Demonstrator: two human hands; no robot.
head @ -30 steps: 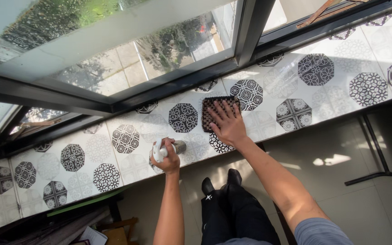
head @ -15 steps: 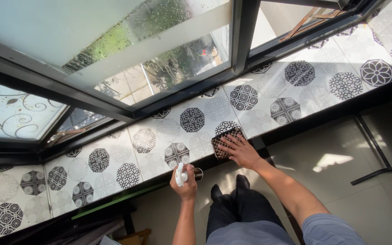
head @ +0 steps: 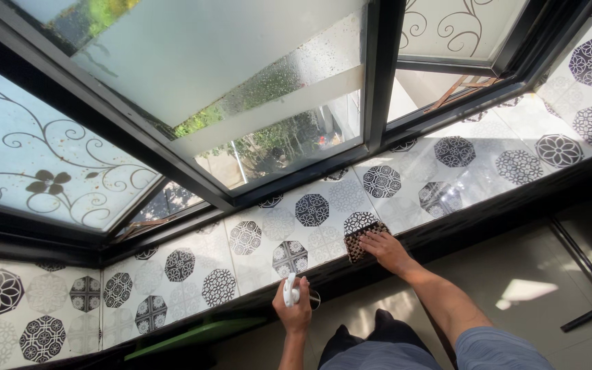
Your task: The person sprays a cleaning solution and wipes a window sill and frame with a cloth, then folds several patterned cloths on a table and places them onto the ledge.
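Observation:
My left hand (head: 294,312) grips a spray bottle (head: 290,290) with a white trigger head, held just below the front edge of the tiled window sill (head: 268,240). My right hand (head: 390,249) lies flat, fingers spread, on a dark brown woven cloth (head: 360,241) that rests on the sill near its front edge. The two hands are about a forearm's length apart.
A black-framed window (head: 375,75) with wet, partly frosted glass rises behind the sill. The sill's tiles carry black and white octagon patterns. Below are a pale tiled floor (head: 536,274), my dark trousers and shoes (head: 378,336), a green board (head: 193,336) and a black metal leg (head: 590,274).
The view has tilted upward, showing more window. My right hand has pulled the cloth toward the sill's front edge. My left hand with the bottle has dropped below the sill.

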